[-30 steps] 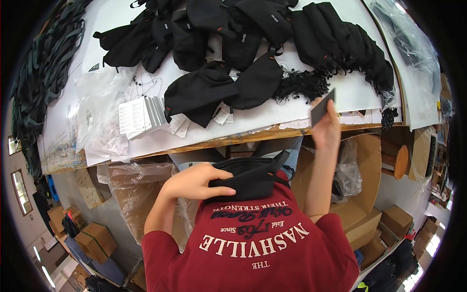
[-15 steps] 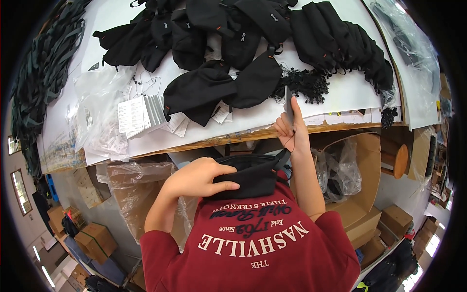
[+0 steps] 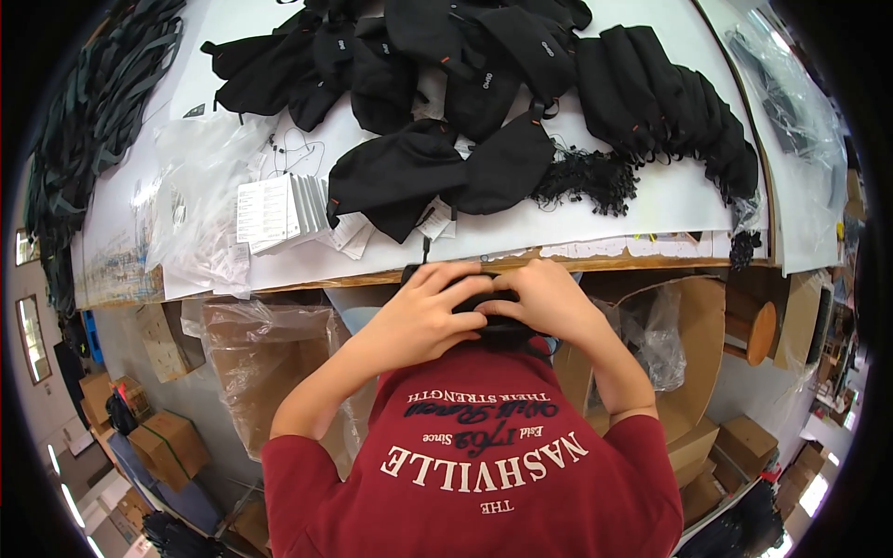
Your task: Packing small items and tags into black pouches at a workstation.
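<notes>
At the table's near edge I hold a black fabric pouch (image 3: 507, 340) close against my body. My left hand (image 3: 430, 314) grips its left side with bent fingers. My right hand (image 3: 547, 298) closes on the right side, its fingertips almost meeting those of the left. Both hands cover most of the pouch, and what lies between the fingertips is hidden. A thin black strap end (image 3: 426, 249) sticks up beyond my left hand. Just past the edge lie two more black pouches (image 3: 400, 177), white folded tags (image 3: 279, 212) and a heap of black cords (image 3: 588, 177).
More black pouches (image 3: 498, 46) cover the far side of the table, with a row of them (image 3: 665, 98) at right. Clear plastic (image 3: 200, 205) and dark straps (image 3: 93, 139) lie at left. Open cardboard boxes (image 3: 270, 353) stand below the edge, beside a wooden stool (image 3: 761, 307).
My right hand has come down and left from its raised position to the pouch. The dark flat tag it held is out of sight. The pouch has moved up toward the table edge.
</notes>
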Tool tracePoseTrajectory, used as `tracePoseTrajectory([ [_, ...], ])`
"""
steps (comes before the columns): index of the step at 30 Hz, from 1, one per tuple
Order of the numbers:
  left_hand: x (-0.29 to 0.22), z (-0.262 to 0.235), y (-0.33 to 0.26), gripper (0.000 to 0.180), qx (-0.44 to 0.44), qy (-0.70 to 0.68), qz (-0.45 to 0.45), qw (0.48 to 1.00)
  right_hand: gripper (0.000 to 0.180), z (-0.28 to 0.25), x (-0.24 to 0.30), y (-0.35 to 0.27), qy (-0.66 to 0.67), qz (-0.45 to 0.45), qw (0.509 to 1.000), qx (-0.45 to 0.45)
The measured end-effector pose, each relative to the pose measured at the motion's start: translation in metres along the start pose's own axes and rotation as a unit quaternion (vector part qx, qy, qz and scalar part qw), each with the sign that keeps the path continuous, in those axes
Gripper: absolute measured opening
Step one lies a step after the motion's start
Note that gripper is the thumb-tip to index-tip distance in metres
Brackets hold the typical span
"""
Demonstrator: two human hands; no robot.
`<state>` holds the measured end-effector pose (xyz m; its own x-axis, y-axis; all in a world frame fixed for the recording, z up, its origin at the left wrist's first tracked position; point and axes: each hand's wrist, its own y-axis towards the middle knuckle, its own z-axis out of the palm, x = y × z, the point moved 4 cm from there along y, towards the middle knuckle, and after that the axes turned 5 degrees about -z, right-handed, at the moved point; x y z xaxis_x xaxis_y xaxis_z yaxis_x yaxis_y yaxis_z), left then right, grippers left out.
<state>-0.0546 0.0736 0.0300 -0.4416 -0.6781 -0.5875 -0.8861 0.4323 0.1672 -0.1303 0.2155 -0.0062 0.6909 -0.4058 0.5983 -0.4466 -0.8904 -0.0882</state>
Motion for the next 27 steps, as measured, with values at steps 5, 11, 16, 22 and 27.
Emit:
tracePoseTrajectory([
  [5,0.029,0.014,-0.010,0.018,0.103,-0.127,-0.116,0.980,0.027,-0.004,-0.005,-0.003,0.196,0.116,0.972,0.061],
  [11,0.115,0.018,0.000,0.024,-0.011,-0.241,-0.261,0.935,0.027,-0.005,0.004,-0.004,0.162,0.073,0.982,0.069],
  [16,0.121,0.034,0.013,0.050,0.048,0.050,-0.199,0.978,0.027,-0.001,0.006,-0.005,0.094,0.021,0.995,0.035],
  [22,0.130,0.029,0.005,0.028,-0.064,0.006,-0.193,0.979,0.027,-0.006,0.011,-0.008,0.071,0.007,0.997,0.014],
  [27,0.104,0.002,0.003,0.015,-0.141,-0.215,-0.287,0.923,0.025,-0.007,0.012,-0.009,0.041,-0.025,0.999,-0.006],
])
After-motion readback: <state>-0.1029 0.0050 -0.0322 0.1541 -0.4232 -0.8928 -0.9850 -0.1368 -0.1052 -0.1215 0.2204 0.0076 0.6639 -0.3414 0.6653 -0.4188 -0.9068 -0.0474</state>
